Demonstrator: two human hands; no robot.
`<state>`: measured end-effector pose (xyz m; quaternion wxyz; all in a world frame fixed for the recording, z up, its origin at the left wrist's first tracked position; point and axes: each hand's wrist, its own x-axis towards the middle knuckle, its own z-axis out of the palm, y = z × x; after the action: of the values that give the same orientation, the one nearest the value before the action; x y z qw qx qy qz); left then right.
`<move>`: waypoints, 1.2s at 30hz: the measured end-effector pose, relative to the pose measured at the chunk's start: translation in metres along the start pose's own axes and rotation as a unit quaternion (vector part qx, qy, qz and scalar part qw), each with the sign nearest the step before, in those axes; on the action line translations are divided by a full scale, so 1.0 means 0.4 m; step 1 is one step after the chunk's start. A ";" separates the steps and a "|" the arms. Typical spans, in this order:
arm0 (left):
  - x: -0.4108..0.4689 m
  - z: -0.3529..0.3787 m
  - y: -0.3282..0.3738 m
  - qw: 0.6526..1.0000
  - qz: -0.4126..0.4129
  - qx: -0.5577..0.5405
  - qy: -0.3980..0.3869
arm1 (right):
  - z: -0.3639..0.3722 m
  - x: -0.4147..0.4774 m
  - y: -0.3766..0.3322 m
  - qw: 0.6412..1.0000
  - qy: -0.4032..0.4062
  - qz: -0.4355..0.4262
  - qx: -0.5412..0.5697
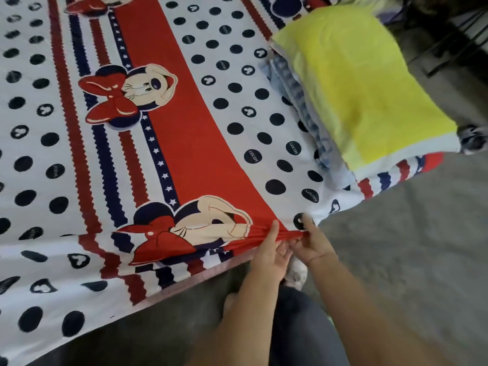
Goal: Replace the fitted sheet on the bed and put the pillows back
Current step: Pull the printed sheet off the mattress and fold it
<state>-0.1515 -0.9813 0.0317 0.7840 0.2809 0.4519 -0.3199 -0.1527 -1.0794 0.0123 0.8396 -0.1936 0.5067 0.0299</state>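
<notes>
A patterned sheet (184, 114), white with dark dots, red and navy stripes and cartoon mouse figures, lies spread over the bed. At the bed's near corner the cloth is bunched into red folds. My left hand (270, 250) pinches those folds from the left. My right hand (313, 243) grips the same bunched edge from the right, thumb on a dark dot. A yellow pillow (369, 88) lies on the bed's right side atop a folded blue-white checked cloth (295, 93).
Grey floor (409, 247) runs along the bed's right and near sides. My legs in dark trousers (303, 326) and a bare foot (229, 299) are below the hands. Dark furniture or metal framing (454, 35) stands at the top right.
</notes>
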 end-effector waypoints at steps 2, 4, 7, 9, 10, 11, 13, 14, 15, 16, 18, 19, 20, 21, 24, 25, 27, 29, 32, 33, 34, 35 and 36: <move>0.023 0.039 -0.020 1.000 0.011 -0.001 0.015 | -0.001 0.001 -0.012 1.000 -0.011 0.011 0.016; 0.032 0.071 -0.028 1.000 0.023 -0.007 0.020 | -0.004 0.003 -0.029 0.999 -0.021 0.027 0.025; 0.055 0.106 -0.036 0.998 0.047 -0.006 0.038 | -0.009 0.020 -0.075 0.995 -0.066 0.055 0.051; 0.054 0.137 -0.036 0.996 0.065 -0.020 0.057 | -0.025 0.048 -0.123 0.992 -0.082 0.068 0.069; 0.058 0.149 -0.035 0.994 0.082 -0.020 0.071 | -0.031 0.062 -0.154 0.992 -0.078 0.068 0.071; 0.060 0.163 -0.035 0.992 0.090 -0.042 0.074 | -0.040 0.083 -0.189 0.992 -0.075 0.068 0.070; 0.054 0.185 -0.039 0.987 0.097 -0.096 0.087 | -0.057 0.120 -0.269 0.992 -0.076 0.075 0.061; 0.055 0.184 -0.046 0.984 0.108 -0.104 0.099 | -0.073 0.140 -0.307 0.992 -0.075 0.077 0.067; 0.054 0.175 -0.057 0.980 0.123 -0.094 0.128 | -0.090 0.158 -0.345 0.992 -0.073 0.078 0.069; 0.055 0.171 -0.074 0.973 0.142 -0.099 0.155 | -0.100 0.168 -0.393 0.992 -0.080 0.079 0.059; 0.061 0.172 -0.108 0.962 0.157 -0.130 0.182 | -0.103 0.169 -0.471 0.991 -0.095 0.088 0.023; 0.071 0.173 -0.129 0.953 0.172 -0.147 0.200 | -0.118 0.182 -0.500 0.991 -0.095 0.090 0.009; 0.076 0.175 -0.145 0.948 0.183 -0.167 0.198 | -0.131 0.189 -0.522 0.992 -0.089 0.090 -0.012; 0.077 0.183 -0.157 0.940 0.196 -0.199 0.195 | -0.143 0.189 -0.538 0.992 -0.081 0.094 -0.039; 0.104 0.227 -0.206 0.934 0.218 -0.222 0.173 | -0.159 0.167 -0.549 0.982 -0.056 0.132 -0.127; 0.112 0.257 -0.229 0.942 0.214 -0.208 0.154 | -0.163 0.157 -0.554 0.977 -0.033 0.141 -0.155; 0.145 0.338 -0.290 0.960 0.196 -0.168 0.109 | -0.175 0.148 -0.564 0.975 -0.013 0.149 -0.166; 0.193 0.421 -0.358 0.975 0.152 -0.136 0.086 | -0.172 0.144 -0.584 0.974 -0.013 0.156 -0.165; 0.253 0.479 -0.413 0.976 0.136 -0.117 0.125 | -0.169 0.179 -0.631 0.981 -0.046 0.141 -0.124; 0.262 0.478 -0.420 0.974 0.142 -0.127 0.121 | -0.169 0.195 -0.648 0.985 -0.045 0.140 -0.094; 0.264 0.474 -0.425 0.971 0.147 -0.148 0.120 | -0.167 0.210 -0.664 0.986 -0.057 0.142 -0.070; 0.253 0.466 -0.428 0.967 0.148 -0.163 0.132 | -0.160 0.210 -0.686 0.987 -0.052 0.135 -0.069; 0.246 0.445 -0.431 0.962 0.152 -0.168 0.150 | -0.149 0.210 -0.714 0.988 -0.046 0.127 -0.078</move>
<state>-0.1494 -1.2456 -0.0047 0.7823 0.2558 0.5636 -0.0702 -0.0914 -1.3766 -0.0005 0.8337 -0.1908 0.4844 0.1840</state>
